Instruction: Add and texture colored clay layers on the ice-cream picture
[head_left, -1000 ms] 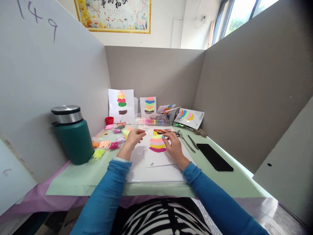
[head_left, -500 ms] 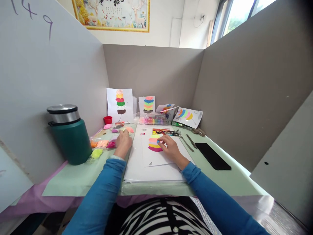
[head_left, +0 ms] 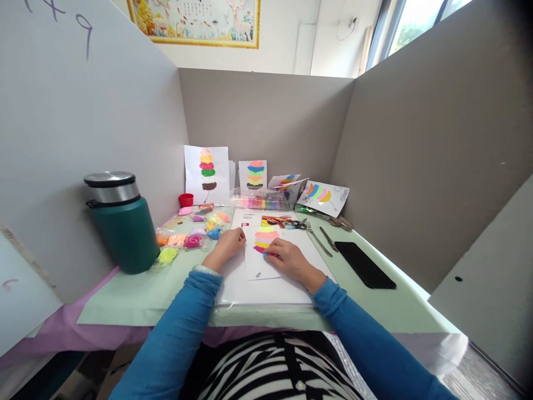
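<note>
A white sheet (head_left: pixel 266 269) with curved bands of yellow, pink, orange and magenta clay (head_left: pixel 262 236) lies on a larger white board (head_left: pixel 233 291). At the sheet's left edge is my left hand (head_left: pixel 229 244), its fingers drawn together; anything between them is too small to name. My right hand (head_left: pixel 289 260) rests over the sheet, with thumb and finger pinching a small blue piece (head_left: pixel 265 255) beside the magenta band. Bags of coloured clay (head_left: pixel 194 241) lie left of my left hand, a blue one (head_left: pixel 214 233) nearest to it.
A green bottle (head_left: pixel 125 228) stands at the left. A red cup (head_left: pixel 186 199) and upright pictures (head_left: pixel 207 180) are at the back. Scissors (head_left: pixel 298 224), a fork (head_left: pixel 318 240), a knife (head_left: pixel 328 239) and a black phone (head_left: pixel 365 265) lie on the right.
My left hand has moved right from the clay bags to the sheet's left edge, uncovering the blue bag. My right hand has come down to the magenta band. The view has shifted slightly.
</note>
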`<action>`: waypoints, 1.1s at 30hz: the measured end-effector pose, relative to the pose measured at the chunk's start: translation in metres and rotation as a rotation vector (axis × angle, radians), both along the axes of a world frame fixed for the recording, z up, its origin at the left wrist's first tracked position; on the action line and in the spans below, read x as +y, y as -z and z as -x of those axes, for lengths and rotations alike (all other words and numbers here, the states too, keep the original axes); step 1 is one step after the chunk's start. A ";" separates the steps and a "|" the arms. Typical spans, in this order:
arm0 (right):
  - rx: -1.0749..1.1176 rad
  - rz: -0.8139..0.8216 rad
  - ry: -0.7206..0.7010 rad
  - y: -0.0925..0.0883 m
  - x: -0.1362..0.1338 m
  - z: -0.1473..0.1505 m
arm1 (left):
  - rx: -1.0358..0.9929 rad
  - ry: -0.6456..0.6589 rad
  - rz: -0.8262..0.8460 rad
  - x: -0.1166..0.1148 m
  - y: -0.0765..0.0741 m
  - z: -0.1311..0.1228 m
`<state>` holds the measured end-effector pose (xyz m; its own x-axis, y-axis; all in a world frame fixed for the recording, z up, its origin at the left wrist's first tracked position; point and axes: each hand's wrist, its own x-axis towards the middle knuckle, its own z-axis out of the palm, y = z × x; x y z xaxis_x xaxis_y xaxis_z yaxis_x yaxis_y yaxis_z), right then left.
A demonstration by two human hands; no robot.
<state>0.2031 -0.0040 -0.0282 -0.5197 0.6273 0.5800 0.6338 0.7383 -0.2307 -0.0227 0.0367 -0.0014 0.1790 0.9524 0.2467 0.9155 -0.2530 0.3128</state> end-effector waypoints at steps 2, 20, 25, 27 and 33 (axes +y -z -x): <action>-0.011 0.012 -0.005 0.000 -0.002 0.001 | 0.005 0.000 0.005 0.001 0.000 0.000; -0.068 -0.043 0.018 -0.003 -0.020 -0.006 | -0.004 -0.025 0.013 0.000 -0.002 0.000; -0.116 -0.086 0.020 0.001 -0.024 -0.006 | -0.007 -0.034 0.024 0.000 -0.003 0.000; -0.139 -0.086 0.028 0.002 -0.025 -0.005 | 0.003 -0.035 0.024 0.000 -0.003 0.000; -0.227 -0.080 0.038 -0.003 -0.030 -0.003 | 0.010 -0.033 0.021 0.000 -0.002 0.000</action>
